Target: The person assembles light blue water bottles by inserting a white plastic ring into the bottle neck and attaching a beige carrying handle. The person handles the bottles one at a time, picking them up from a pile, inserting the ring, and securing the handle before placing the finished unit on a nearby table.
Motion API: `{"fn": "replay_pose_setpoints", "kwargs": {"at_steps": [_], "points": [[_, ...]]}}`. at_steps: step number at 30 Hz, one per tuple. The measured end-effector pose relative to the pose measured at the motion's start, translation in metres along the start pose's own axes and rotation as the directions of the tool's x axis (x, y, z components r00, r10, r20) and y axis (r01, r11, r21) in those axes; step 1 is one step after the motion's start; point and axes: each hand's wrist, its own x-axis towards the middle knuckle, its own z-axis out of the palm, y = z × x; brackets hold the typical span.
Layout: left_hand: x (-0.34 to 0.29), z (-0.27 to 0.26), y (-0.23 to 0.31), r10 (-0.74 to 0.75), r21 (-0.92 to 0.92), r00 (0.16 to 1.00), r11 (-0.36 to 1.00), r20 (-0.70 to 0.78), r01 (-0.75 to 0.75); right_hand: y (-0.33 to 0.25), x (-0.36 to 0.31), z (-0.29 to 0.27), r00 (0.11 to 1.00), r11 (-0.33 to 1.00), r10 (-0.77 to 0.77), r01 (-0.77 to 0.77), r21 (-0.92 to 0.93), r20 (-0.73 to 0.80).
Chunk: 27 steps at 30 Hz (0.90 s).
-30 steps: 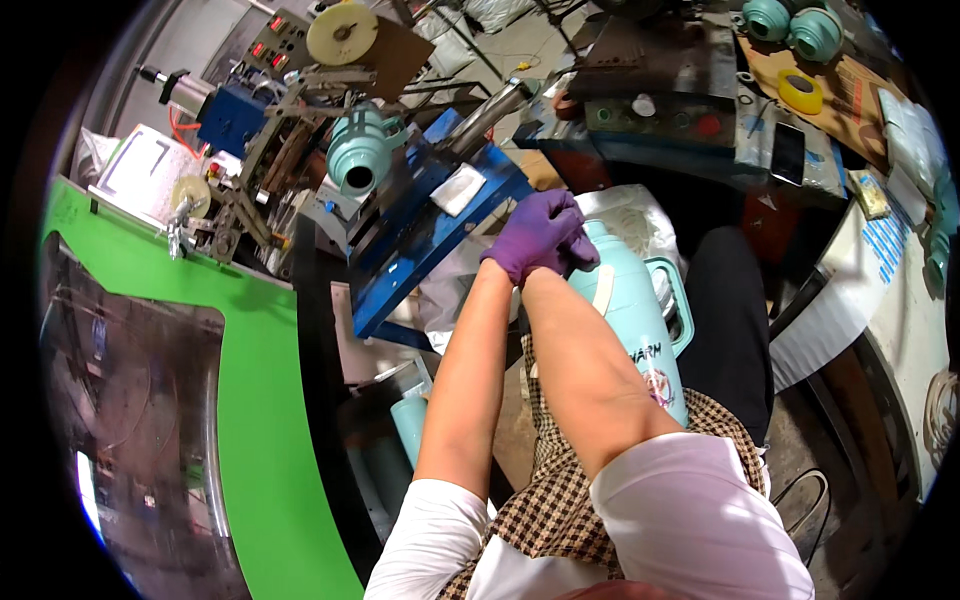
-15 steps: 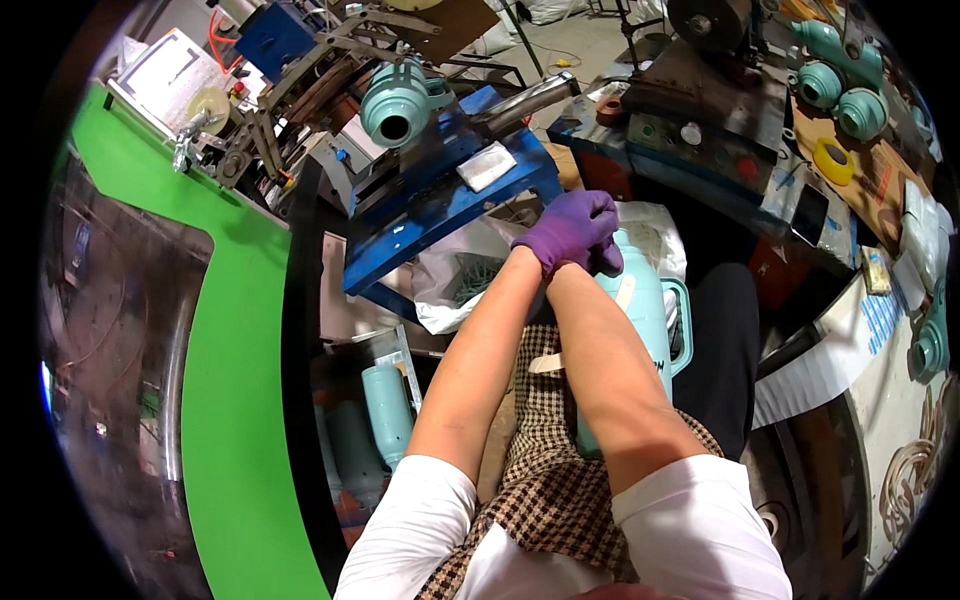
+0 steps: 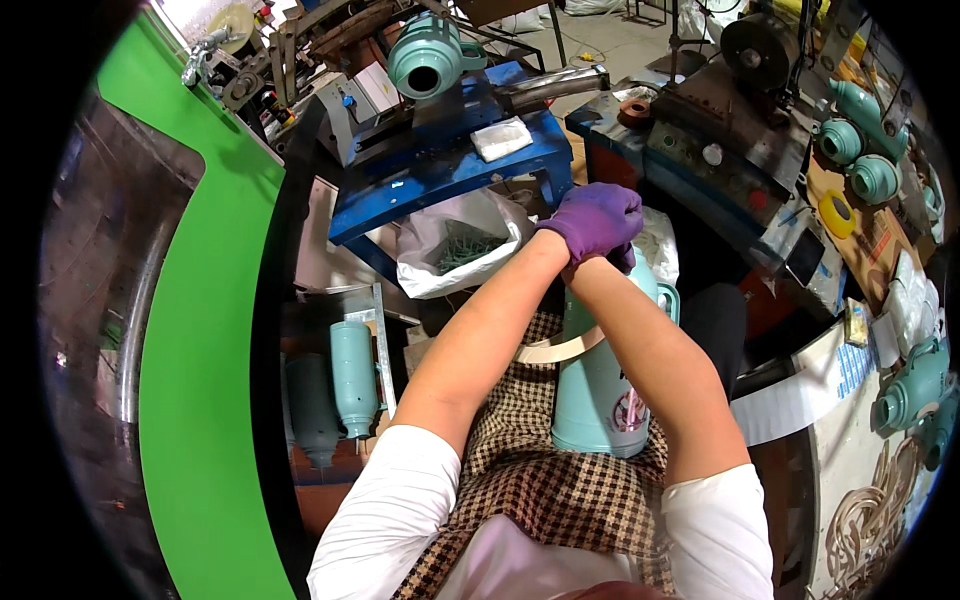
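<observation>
A pale teal thermos jug [image 3: 590, 405] with a side handle stands in my lap, its top leaning away from me. My purple-gloved left hand [image 3: 600, 212] is closed in a fist at the jug's top. Just under it is my right hand [image 3: 627, 260], also gloved and mostly covered by the left; its fingers are hidden. What the left fist holds does not show. A cream strap [image 3: 565, 350] curves across the jug's body and passes behind my right forearm.
Ahead, a blue metal stand [image 3: 440, 175] carries another teal jug [image 3: 425, 65] and a white pad [image 3: 502, 139]. Below sits a white sack [image 3: 415, 250] of scraps. Two bottle-shaped teal pieces [image 3: 352, 375] lie at left. Coiled cream straps [image 3: 865, 510] and more jugs [image 3: 915, 385] are at right.
The jug has swung more upright, and its printed lower body now shows. The cream strap now arcs out to its left. My hands stay together at its top, while the whole view has shifted.
</observation>
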Motion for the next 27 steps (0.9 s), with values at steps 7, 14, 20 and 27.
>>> {"fn": "replay_pose_setpoints", "kwargs": {"at_steps": [7, 14, 20, 27], "points": [[-0.001, -0.006, 0.001, 0.016, -0.069, 1.0, 0.997, -0.015, -0.017, -0.004, 0.009, 0.002, 0.999, 1.0, 0.031, -0.031, -0.001, -0.014], [-0.011, -0.005, -0.038, -0.032, -0.268, 0.999, 0.963, -0.035, 0.021, -0.012, -0.001, 0.009, 1.0, 1.0, 0.015, -0.015, 0.009, -0.011], [-0.009, -0.006, -0.025, -0.046, -0.253, 0.998, 0.967, -0.034, 0.036, -0.003, -0.004, 0.007, 1.0, 1.0, 0.026, -0.026, -0.012, -0.018], [-0.032, -0.027, -0.007, -0.174, -0.62, 0.984, 0.768, 0.037, 0.16, 0.049, -0.033, 0.003, 1.0, 1.0, 0.011, -0.012, -0.029, -0.029]]}}
